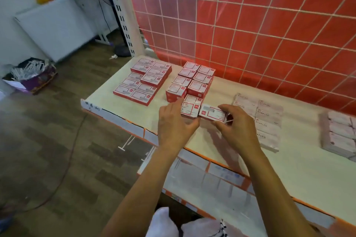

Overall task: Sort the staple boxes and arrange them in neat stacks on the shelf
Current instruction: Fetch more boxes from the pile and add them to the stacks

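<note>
White cloth [163, 221] is seen at the bottom edge, and two bare forearms are stretched over it towards the shelf [119, 100]. Two small red-and-white staple boxes are held end to end at the near end of the middle stack [192, 81]. The left box [189, 109] is pinched by the left hand [174, 121], thumb on the near side and fingers [178, 103] on the far side. The right box [212, 112] is gripped in the same way by the right hand [237, 123]. Whether the two boxes rest on the shelf or are raised just off it cannot be told.

A flat group of red boxes [146, 81] is laid out to the far left, and pale boxes [258, 117] are stacked to the right.

Such boxes are judged to be stiff card, small but dense for their size, and smooth enough to slide on one another. They are best taken by the two long sides, so that the ends stay free for squaring against the neighbouring boxes.
</note>
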`<move>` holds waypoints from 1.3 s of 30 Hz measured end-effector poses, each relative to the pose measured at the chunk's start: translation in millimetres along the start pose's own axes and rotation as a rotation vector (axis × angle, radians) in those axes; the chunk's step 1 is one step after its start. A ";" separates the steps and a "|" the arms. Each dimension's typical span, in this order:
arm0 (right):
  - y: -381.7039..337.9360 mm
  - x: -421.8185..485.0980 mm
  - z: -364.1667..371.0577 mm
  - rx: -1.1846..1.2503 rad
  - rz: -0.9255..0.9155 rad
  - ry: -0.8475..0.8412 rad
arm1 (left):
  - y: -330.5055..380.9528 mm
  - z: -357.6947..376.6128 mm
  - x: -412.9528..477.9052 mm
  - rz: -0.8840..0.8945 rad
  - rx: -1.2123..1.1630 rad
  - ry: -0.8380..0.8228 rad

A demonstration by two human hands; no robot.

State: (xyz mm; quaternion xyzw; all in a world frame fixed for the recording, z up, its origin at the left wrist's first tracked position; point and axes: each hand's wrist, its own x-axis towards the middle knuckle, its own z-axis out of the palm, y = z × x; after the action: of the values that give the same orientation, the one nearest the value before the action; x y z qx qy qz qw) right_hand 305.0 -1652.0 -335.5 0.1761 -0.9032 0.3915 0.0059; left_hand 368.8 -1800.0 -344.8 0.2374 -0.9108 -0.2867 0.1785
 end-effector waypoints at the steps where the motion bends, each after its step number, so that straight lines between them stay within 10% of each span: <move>1: 0.6 2.6 2.6 -0.004 0.022 0.020 | -1.6 0.8 7.1 0.027 0.004 -0.005; 14: -2.2 7.5 11.1 -0.022 0.227 0.155 | -3.9 16.9 54.8 0.295 0.268 0.070; 39: -1.5 -1.2 10.0 0.019 0.159 0.067 | -18.7 33.0 46.5 0.291 0.389 0.028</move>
State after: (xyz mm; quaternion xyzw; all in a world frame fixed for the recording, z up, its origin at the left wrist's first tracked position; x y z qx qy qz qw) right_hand 307.9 -1659.6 -341.5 0.0907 -0.9097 0.4052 0.0034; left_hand 321.4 -1823.9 -372.8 0.1374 -0.9710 -0.0740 0.1813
